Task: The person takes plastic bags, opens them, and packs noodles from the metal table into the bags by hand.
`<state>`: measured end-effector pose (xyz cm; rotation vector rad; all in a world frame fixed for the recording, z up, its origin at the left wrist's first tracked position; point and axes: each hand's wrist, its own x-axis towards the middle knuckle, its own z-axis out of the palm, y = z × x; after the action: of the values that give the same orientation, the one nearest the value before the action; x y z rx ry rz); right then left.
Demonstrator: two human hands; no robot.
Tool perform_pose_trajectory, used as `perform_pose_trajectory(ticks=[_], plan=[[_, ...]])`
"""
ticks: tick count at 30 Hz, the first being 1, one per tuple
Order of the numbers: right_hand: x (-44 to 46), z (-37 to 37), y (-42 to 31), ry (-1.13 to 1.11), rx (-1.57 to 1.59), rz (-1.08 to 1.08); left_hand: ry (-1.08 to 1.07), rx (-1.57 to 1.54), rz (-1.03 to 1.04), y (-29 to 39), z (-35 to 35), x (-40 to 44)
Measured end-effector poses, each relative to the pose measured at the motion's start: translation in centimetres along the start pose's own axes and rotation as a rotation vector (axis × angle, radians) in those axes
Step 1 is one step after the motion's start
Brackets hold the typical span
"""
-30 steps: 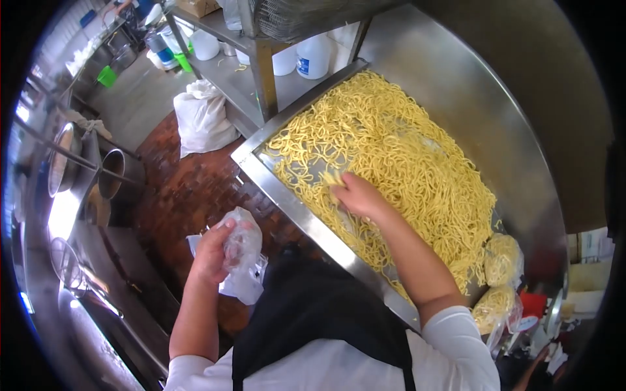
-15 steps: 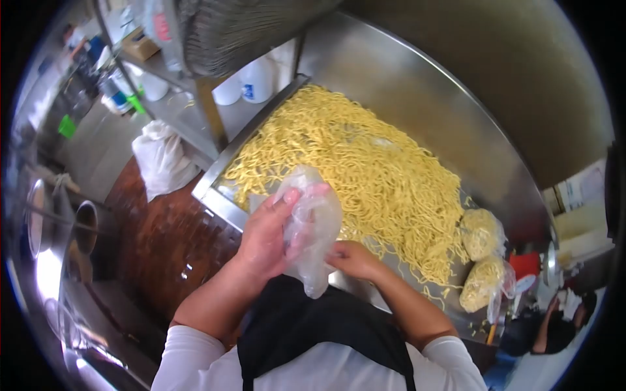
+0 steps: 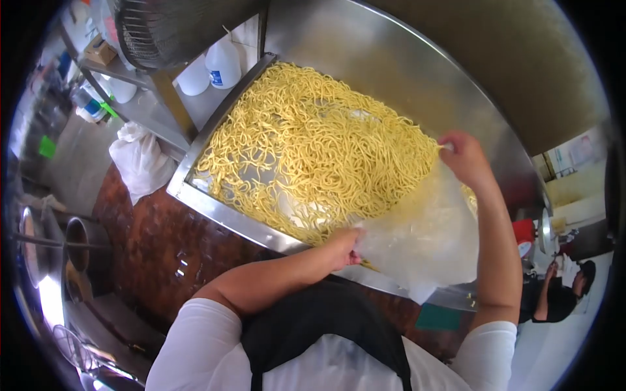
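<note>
A clear plastic bag (image 3: 417, 234) is stretched between my two hands, its mouth spread wide. My left hand (image 3: 342, 249) pinches the bag's near left edge, close to the front rim of the metal tray. My right hand (image 3: 464, 158) grips the far right edge, fingers closed, beside the end of the noodle heap. Thick yellow noodles (image 3: 313, 143) lie in a broad loose layer on the steel tray (image 3: 228, 221), left of and beyond the bag. Behind the bag, a sliver of yellow at the right shows; the rest there is hidden.
A shelf at the left holds white jugs (image 3: 223, 63), with a dark fan (image 3: 156, 32) above. On the brown floor sits a white sack (image 3: 140, 161). Pots (image 3: 81, 244) stand at far left. To the right are a red scale (image 3: 523, 234) and another person (image 3: 554, 293).
The bag has gone from bunched over my left hand to stretched between both hands. My right hand has moved far up and right; my left hand has moved to the right and down.
</note>
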<state>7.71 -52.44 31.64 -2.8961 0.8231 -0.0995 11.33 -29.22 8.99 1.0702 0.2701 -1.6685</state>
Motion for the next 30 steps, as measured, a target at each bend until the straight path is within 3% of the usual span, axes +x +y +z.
perform_pose_trajectory(ticks=[1,3,4,6,8,9,11,12,14,19,21,26,28,30], plan=[[1.0,0.6,-0.5,-0.012,-0.002,0.000,0.030,0.003,0.003,-0.1,-0.3,0.4],[2.4,2.3,-2.1,-0.181,-0.409,0.077,-0.020,-0.032,-0.014,-0.6,-0.8,0.8],[2.3,4.0,-2.4,-0.187,-0.403,0.069,-0.072,-0.055,-0.020,-0.5,-1.0,0.7],[0.9,9.0,-2.3,0.091,-0.950,-0.252,-0.103,-0.084,-0.009,-1.4,-0.1,-0.4],[-1.5,15.1,-4.8,-0.060,-0.710,-0.344,-0.141,-0.123,-0.003,-2.6,0.1,-0.5],[-2.8,16.0,-6.2,-0.059,-0.452,-0.545,-0.191,-0.120,-0.083,-3.4,-0.3,-0.1],[-3.6,19.0,-9.2,-0.425,-0.188,-0.448,-0.236,-0.136,-0.156,-4.2,-1.1,0.7],[-3.7,20.6,-9.7,-0.434,-0.187,-0.463,-0.270,-0.156,-0.158,-4.3,-1.5,1.1],[-3.3,24.0,-10.1,-0.154,-0.009,-0.444,-0.296,-0.183,-0.149,-4.0,-1.9,0.6],[-1.8,25.5,-10.6,-0.223,-0.055,-0.435,-0.208,-0.265,-0.080,-3.1,-3.6,-0.8],[-1.4,24.0,-11.3,-0.352,0.029,-0.215,-0.206,-0.263,-0.053,-3.4,-4.5,-0.6],[1.4,19.6,-17.5,-0.367,0.177,-0.444,-0.197,-0.295,0.017,-3.8,-5.3,-0.9],[3.2,19.0,-21.3,-0.327,0.372,-0.491,-0.472,-0.363,0.255,-4.7,-6.0,-0.7],[4.3,19.9,-24.1,-0.284,0.488,-0.465,-0.445,-0.261,0.326,-3.5,-5.5,-3.6]])
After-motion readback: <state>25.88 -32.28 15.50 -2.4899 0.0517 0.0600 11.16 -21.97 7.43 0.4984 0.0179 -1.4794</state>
